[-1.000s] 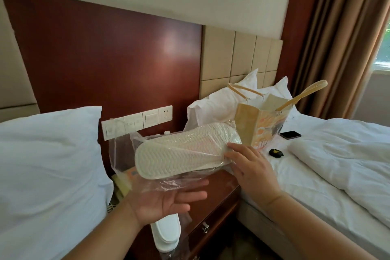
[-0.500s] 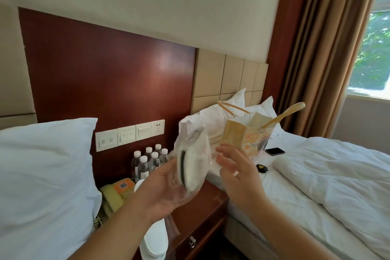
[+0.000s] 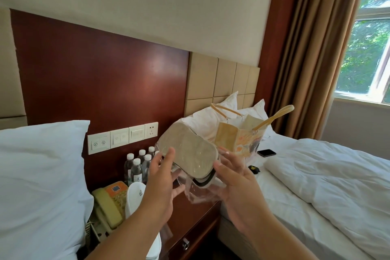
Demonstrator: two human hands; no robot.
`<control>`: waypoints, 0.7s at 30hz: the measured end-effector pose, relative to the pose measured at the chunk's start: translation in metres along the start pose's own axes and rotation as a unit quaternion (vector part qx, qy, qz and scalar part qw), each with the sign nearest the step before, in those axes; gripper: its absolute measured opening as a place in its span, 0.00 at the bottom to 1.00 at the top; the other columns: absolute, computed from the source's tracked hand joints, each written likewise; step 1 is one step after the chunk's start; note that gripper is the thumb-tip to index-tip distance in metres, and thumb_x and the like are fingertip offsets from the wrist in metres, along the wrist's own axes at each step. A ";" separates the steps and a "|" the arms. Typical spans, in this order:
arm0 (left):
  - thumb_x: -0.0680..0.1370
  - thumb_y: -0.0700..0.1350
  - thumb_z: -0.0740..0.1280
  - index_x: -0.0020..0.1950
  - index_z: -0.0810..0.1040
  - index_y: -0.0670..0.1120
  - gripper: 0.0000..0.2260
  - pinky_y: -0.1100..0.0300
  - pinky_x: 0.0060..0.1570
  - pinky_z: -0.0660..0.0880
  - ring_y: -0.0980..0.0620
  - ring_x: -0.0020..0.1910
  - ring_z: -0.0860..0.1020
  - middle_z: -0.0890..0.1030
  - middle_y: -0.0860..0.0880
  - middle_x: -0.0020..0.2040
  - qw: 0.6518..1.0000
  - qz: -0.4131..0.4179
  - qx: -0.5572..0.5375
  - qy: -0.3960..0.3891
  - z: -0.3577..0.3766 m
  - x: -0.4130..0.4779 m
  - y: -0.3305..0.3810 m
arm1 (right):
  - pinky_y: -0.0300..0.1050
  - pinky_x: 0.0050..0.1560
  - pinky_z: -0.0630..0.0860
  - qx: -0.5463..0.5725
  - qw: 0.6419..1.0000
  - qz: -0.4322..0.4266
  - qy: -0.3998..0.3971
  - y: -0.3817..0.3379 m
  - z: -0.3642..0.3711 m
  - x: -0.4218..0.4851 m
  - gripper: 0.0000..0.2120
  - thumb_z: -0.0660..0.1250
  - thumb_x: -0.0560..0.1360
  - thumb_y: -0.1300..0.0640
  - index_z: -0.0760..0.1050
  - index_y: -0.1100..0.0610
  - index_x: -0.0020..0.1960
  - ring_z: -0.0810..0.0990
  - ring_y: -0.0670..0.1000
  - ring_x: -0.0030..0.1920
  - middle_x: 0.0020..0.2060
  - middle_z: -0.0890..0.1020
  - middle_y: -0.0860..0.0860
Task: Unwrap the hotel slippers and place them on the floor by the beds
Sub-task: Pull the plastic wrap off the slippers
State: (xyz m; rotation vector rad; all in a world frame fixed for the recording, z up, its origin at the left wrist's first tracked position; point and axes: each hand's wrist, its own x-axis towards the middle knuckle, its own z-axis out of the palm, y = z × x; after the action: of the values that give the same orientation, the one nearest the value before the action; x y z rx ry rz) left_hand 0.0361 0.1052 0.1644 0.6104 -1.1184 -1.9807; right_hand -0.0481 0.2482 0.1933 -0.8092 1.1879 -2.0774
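Observation:
A pair of white hotel slippers (image 3: 188, 151) sits in a clear plastic wrapper (image 3: 200, 193), held in the air above the nightstand, grey sole facing up and towards me. My left hand (image 3: 162, 177) presses its fingertips against the pack's left edge. My right hand (image 3: 233, 181) cups the pack from the right and underneath, with the loose plastic hanging between my palms. A second white slipper (image 3: 135, 193) stands on the nightstand behind my left wrist, partly hidden by my arm.
The dark wooden nightstand (image 3: 196, 219) carries several water bottles (image 3: 138, 165) and a beige telephone (image 3: 109, 202). A white pillow (image 3: 40, 186) lies on the left. On the right bed (image 3: 337, 186) are a paper bag (image 3: 239, 140), a black phone (image 3: 266, 152) and a small black object (image 3: 253, 169).
The wrapped pack has turned from lying flat, through edge-on, to sole up. My right hand has moved under its right end. My view has risen.

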 end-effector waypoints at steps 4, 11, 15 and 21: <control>0.69 0.59 0.76 0.68 0.71 0.49 0.32 0.42 0.50 0.80 0.40 0.55 0.81 0.80 0.42 0.60 0.989 -0.118 -0.067 0.059 -0.013 0.010 -0.006 | 0.62 0.44 0.82 0.082 0.996 0.024 0.019 -0.002 -0.002 0.001 0.15 0.68 0.75 0.64 0.77 0.61 0.61 0.84 0.62 0.54 0.56 0.84 0.59; 0.72 0.51 0.73 0.70 0.73 0.43 0.29 0.41 0.60 0.77 0.38 0.53 0.84 0.83 0.38 0.60 0.944 -0.228 -0.219 -0.098 -0.028 0.006 -0.028 | 0.59 0.46 0.84 -0.005 0.999 0.043 0.032 0.005 -0.005 0.000 0.12 0.70 0.73 0.66 0.80 0.62 0.57 0.86 0.61 0.51 0.52 0.86 0.59; 0.70 0.41 0.73 0.64 0.77 0.41 0.23 0.50 0.32 0.83 0.41 0.44 0.87 0.86 0.39 0.52 0.952 -0.178 -0.247 -0.042 -0.030 0.014 -0.021 | 0.50 0.39 0.85 -0.268 0.956 -0.036 0.113 0.004 -0.016 0.001 0.12 0.74 0.73 0.59 0.83 0.42 0.51 0.87 0.55 0.43 0.45 0.87 0.48; 0.68 0.40 0.75 0.62 0.78 0.41 0.23 0.47 0.38 0.84 0.40 0.50 0.85 0.85 0.39 0.55 0.970 -0.157 -0.176 -0.062 -0.036 0.022 -0.016 | 0.28 0.50 0.72 -0.547 0.819 -0.174 0.009 -0.008 -0.032 0.012 0.32 0.76 0.71 0.59 0.71 0.34 0.67 0.75 0.35 0.54 0.51 0.78 0.32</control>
State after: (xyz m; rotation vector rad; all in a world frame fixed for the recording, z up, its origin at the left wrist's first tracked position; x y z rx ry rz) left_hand 0.0425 0.0750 0.1317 0.5005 -0.7429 -2.4482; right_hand -0.0810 0.2593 0.1895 -1.5902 2.4343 -1.4767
